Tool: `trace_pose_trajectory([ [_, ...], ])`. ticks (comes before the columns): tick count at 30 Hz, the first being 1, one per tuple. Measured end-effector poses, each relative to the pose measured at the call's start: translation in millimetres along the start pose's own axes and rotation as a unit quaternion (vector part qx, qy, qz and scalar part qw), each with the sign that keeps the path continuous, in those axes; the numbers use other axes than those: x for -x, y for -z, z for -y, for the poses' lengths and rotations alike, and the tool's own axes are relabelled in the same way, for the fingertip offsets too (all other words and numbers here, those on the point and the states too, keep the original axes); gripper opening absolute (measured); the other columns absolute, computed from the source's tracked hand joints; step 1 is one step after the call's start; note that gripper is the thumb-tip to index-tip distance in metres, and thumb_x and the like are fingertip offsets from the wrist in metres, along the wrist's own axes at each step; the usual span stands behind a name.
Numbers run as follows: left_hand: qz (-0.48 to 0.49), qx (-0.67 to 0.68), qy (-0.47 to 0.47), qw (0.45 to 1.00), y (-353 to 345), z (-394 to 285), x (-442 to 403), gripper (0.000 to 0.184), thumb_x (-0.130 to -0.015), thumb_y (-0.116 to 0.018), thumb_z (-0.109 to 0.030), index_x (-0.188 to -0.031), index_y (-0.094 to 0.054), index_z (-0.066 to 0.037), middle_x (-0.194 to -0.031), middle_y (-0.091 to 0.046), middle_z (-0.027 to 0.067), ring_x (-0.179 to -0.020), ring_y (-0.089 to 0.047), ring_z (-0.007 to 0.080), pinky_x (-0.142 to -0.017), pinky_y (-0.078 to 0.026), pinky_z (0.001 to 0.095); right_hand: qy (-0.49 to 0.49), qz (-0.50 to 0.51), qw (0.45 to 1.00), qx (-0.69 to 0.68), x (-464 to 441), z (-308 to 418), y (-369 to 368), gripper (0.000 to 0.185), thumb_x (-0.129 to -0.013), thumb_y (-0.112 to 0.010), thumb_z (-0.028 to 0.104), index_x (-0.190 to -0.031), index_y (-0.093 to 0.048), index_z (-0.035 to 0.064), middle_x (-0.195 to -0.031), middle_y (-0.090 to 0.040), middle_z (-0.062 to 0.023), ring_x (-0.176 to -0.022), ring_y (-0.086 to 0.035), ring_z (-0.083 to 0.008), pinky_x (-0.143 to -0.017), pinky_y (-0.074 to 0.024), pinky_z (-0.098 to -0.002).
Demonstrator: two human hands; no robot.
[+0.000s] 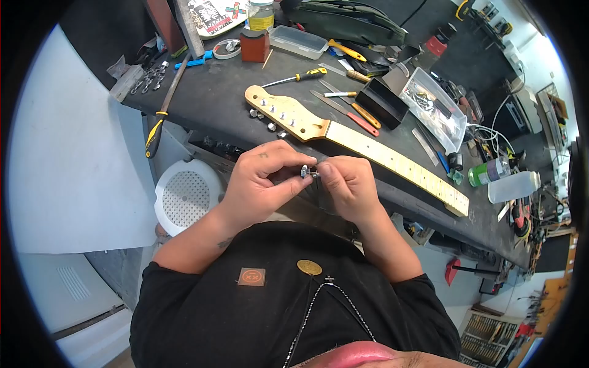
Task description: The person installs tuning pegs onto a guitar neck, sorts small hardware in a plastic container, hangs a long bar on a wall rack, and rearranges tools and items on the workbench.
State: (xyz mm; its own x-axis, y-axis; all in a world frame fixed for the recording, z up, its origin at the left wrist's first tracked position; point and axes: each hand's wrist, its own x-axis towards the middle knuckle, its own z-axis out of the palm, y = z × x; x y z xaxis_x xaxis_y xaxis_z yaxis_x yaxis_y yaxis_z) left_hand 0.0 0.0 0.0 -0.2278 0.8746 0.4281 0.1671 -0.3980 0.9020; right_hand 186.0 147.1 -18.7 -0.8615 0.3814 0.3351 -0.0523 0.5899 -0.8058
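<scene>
Near guitar neck [374,149]: left hand [261,179] pinching small metal part [304,172]; right hand [351,186] gripping its end.

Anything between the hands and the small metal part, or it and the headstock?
Nothing visible at the hands: the left hand pinches the small metal part, the right hand close against it. Towards the headstock, the left index finger and tuner knobs lie between.

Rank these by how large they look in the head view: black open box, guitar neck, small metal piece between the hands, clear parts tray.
1. Guitar neck, plainly largest
2. Clear parts tray
3. Black open box
4. Small metal piece, partly hidden, smallest by far
</scene>
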Motion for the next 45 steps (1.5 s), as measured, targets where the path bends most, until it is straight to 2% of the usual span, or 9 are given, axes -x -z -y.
trace_pose_trajectory([
  [5, -0.013, 0.005, 0.000, 1.000, -5, 1, 2, 0.028, -0.087, -0.078, 0.006, -0.115, -0.077, -0.001, -0.091, -0.064, 0.0025, -0.073, -0.057, 0.0054, -0.062, -0.043, 0.0218, 0.015, -0.114, 0.993, -0.029, -8, 37, -6, 0.020, -0.100, -0.063, 0.012, -0.085, -0.060, -0.0007, -0.075, -0.056, -0.0128, -0.066, -0.052, -0.0260, -0.063, -0.0452, -0.0377],
  [10, -0.003, -0.041, -0.009, 0.999, -3, -2, 0, 0.032, -0.085, -0.077, 0.010, -0.114, -0.077, -0.001, -0.096, -0.066, 0.0036, -0.077, -0.059, 0.0053, -0.064, -0.044, 0.0210, -0.019, -0.061, 0.998, -0.020, -6, 28, -7, 0.033, -0.103, -0.060, 0.010, -0.071, -0.060, 0.0007, -0.059, -0.049, -0.0103, -0.054, -0.049, -0.0273, -0.054, -0.0427, -0.0377],
  [14, -0.016, -0.047, -0.001, 0.999, -4, -3, 0, 0.031, -0.083, -0.079, 0.008, -0.113, -0.077, -0.002, -0.095, -0.068, 0.0031, -0.075, -0.056, 0.0055, -0.062, -0.040, 0.0211, 0.009, -0.067, 0.998, -0.012, -5, 33, 0, 0.014, -0.094, -0.067, 0.013, -0.097, -0.062, 0.0002, -0.088, -0.059, -0.0152, -0.078, -0.060, -0.0295, -0.069, -0.0489, -0.0399],
  [20, -0.002, -0.050, -0.005, 0.999, -7, -3, -1, 0.031, -0.083, -0.080, 0.007, -0.113, -0.077, -0.001, -0.095, -0.068, 0.0038, -0.077, -0.058, 0.0063, -0.065, -0.042, 0.0214, -0.039, 0.000, 0.999, -0.018, 0, 20, -3, 0.013, -0.094, -0.064, 0.013, -0.090, -0.059, 0.0013, -0.080, -0.055, -0.0119, -0.070, -0.054, -0.0270, -0.064, -0.0457, -0.0372],
  [23, -0.011, -0.036, -0.018, 0.999, -7, 2, -2, 0.031, -0.084, -0.079, 0.007, -0.113, -0.077, -0.002, -0.095, -0.068, 0.0041, -0.078, -0.058, 0.0065, -0.065, -0.043, 0.0214, 0.036, -0.114, 0.993, -0.016, -4, 30, -3, 0.019, -0.096, -0.065, 0.015, -0.086, -0.062, -0.0002, -0.075, -0.059, -0.0156, -0.068, -0.060, -0.0343, -0.064, -0.0489, -0.0421],
  [29, 0.011, -0.046, -0.005, 0.999, -8, -2, -3, 0.031, -0.085, -0.079, 0.009, -0.114, -0.077, -0.002, -0.095, -0.067, 0.0024, -0.074, -0.056, 0.0041, -0.063, -0.043, 0.0203, 0.026, -0.016, 0.998, 0.047, 1, 15, -2, 0.017, -0.097, -0.065, 0.013, -0.087, -0.063, -0.0001, -0.074, -0.059, -0.0156, -0.067, -0.059, -0.0322, -0.063, -0.0492, -0.0406],
  [35, 0.000, -0.040, -0.014, 0.999, -7, 2, -3, 0.029, -0.086, -0.079, 0.008, -0.113, -0.077, -0.001, -0.094, -0.067, 0.0025, -0.073, -0.055, 0.0036, -0.062, -0.042, 0.0204, 0.027, -0.145, 0.987, -0.056, -5, 40, -8, 0.024, -0.099, -0.062, 0.012, -0.078, -0.063, 0.0000, -0.063, -0.055, -0.0149, -0.061, -0.058, -0.0329, -0.061, -0.0491, -0.0406],
  [38, 0.013, -0.040, -0.001, 0.999, -8, -1, -1, 0.029, -0.086, -0.078, 0.007, -0.113, -0.077, -0.001, -0.094, -0.067, 0.0024, -0.073, -0.056, 0.0038, -0.062, -0.042, 0.0204, 0.020, -0.039, 0.999, -0.002, 4, 21, -4, 0.018, -0.098, -0.063, 0.013, -0.086, -0.063, -0.0004, -0.071, -0.058, -0.0161, -0.065, -0.060, -0.0319, -0.063, -0.0495, -0.0399],
  [45, 0.009, -0.036, -0.008, 0.999, -7, 2, -1, 0.029, -0.087, -0.078, 0.007, -0.114, -0.076, -0.001, -0.095, -0.067, 0.0028, -0.076, -0.057, 0.0042, -0.063, -0.044, 0.0207, 0.063, -0.084, 0.994, -0.019, 3, 24, -6, 0.016, -0.097, -0.061, 0.015, -0.093, -0.058, 0.0001, -0.080, -0.056, -0.0136, -0.068, -0.053, -0.0264, -0.063, -0.0453, -0.0381],
])
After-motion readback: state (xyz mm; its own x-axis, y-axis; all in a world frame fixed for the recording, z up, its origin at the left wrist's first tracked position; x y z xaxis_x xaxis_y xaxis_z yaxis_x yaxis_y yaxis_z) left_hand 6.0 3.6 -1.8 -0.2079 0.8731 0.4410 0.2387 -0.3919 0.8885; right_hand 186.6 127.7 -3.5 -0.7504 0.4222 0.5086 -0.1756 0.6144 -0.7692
